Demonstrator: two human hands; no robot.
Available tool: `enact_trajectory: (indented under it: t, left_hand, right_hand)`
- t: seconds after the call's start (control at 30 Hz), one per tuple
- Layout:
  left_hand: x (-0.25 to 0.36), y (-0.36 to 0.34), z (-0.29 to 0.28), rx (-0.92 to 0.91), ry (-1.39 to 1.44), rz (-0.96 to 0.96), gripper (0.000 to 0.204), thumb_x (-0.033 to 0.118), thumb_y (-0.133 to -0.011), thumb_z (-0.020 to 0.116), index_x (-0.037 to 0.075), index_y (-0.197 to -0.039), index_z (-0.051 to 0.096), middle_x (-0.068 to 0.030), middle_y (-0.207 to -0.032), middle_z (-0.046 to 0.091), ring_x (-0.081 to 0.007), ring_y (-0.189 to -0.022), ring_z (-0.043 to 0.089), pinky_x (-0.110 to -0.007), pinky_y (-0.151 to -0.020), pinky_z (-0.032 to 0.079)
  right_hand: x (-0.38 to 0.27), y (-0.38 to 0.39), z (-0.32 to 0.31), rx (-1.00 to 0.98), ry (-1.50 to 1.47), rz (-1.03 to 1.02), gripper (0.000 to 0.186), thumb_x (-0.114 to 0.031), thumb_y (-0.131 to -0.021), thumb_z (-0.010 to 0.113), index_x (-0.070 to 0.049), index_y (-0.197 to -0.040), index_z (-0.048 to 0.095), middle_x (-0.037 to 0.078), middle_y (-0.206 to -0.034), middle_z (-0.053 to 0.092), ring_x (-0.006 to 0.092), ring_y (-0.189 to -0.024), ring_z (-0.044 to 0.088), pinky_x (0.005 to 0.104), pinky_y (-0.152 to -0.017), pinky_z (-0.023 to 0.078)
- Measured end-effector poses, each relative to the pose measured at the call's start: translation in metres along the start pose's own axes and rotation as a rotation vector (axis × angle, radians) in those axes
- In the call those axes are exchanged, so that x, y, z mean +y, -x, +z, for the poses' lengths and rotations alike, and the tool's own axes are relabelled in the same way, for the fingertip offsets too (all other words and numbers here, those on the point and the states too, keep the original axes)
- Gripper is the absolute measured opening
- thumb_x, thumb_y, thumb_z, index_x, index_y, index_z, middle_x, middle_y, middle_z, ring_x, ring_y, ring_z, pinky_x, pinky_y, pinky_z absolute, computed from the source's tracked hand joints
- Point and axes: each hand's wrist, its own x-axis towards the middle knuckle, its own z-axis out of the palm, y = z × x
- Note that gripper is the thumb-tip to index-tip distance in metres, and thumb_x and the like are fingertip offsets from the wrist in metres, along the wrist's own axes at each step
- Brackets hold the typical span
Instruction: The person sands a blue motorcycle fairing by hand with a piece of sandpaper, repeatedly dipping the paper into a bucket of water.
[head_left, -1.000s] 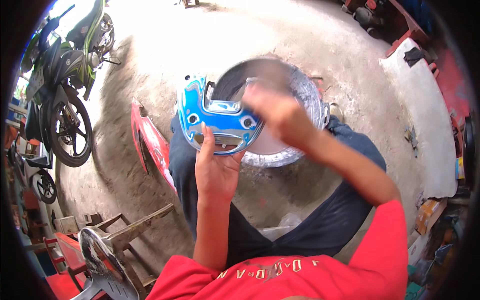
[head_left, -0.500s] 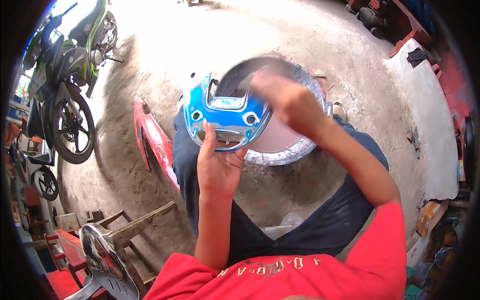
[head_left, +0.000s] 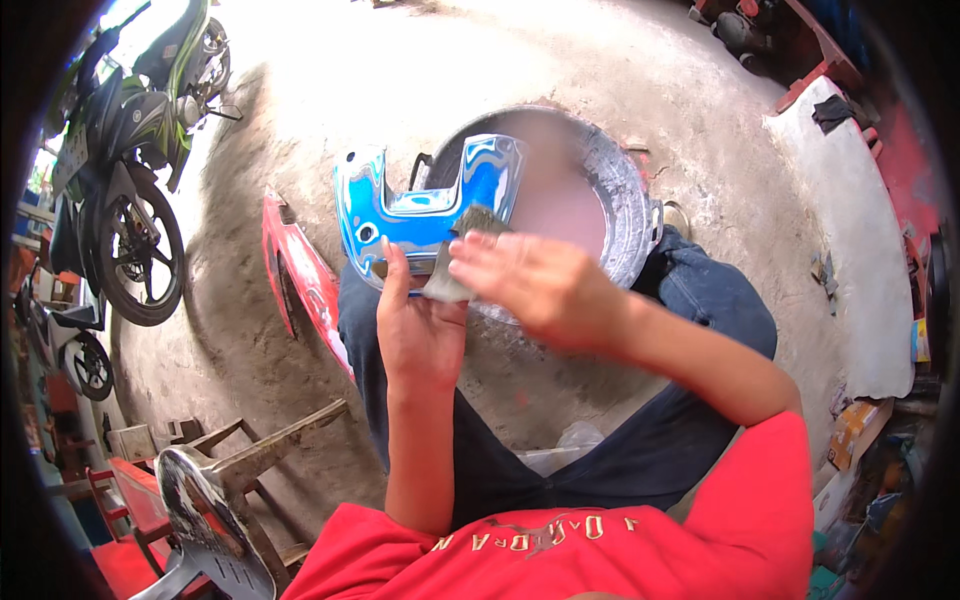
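Observation:
A U-shaped motorcycle body panel [head_left: 408, 230], blue with sanded grey and silver patches, is held up in front of me. My left hand [head_left: 422, 345] is closed on its lower edge, thumb on the face and fingers behind. My right hand [head_left: 545, 285], slightly blurred, presses a folded grey-green sheet like sandpaper [head_left: 446, 276] against the panel's lower right side. The sheet covers that corner and the hole there. Behind the panel, a round tub [head_left: 628, 190] holds cloudy pinkish water.
A red fairing piece [head_left: 305, 265] lies on the floor left of my knee. Motorcycles [head_left: 145, 235] stand at the far left. A worn wooden frame and chair [head_left: 215, 500] sit at the lower left. A pale sheet [head_left: 850, 250] and a cardboard box [head_left: 858, 432] lie at the right.
My right hand has come down from over the tub to the panel's lower right, and the sheet now shows beneath it. The panel has shifted left in my left hand.

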Motion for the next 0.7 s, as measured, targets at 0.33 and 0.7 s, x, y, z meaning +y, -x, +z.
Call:
enact_trajectory:
  t: [0.33,0.7]
  left_hand:
    - [-0.001,0.007,0.018,0.104,-0.106,0.112,0.036,0.03,-0.109,0.045,0.005,-0.135,0.05,-0.0128,-0.133,0.061,-0.0273,-0.12,0.062,-0.046,-0.102,0.052]
    - [0.001,0.008,0.02,0.114,-0.069,0.122,0.035,0.027,-0.108,0.048,0.005,-0.136,0.049,-0.0137,-0.133,0.06,-0.0296,-0.122,0.061,-0.048,-0.103,0.053]
  right_hand:
    - [0.026,-0.007,0.011,-0.003,0.061,0.103,0.032,-0.01,-0.091,0.057,0.001,-0.119,0.066,0.018,-0.119,0.07,0.0261,-0.113,0.069,0.0372,-0.099,0.055]
    - [0.036,-0.007,0.015,0.037,0.156,-0.012,0.041,-0.012,-0.086,0.065,0.0,-0.125,0.064,0.019,-0.122,0.07,0.0298,-0.116,0.068,0.038,-0.1,0.054]
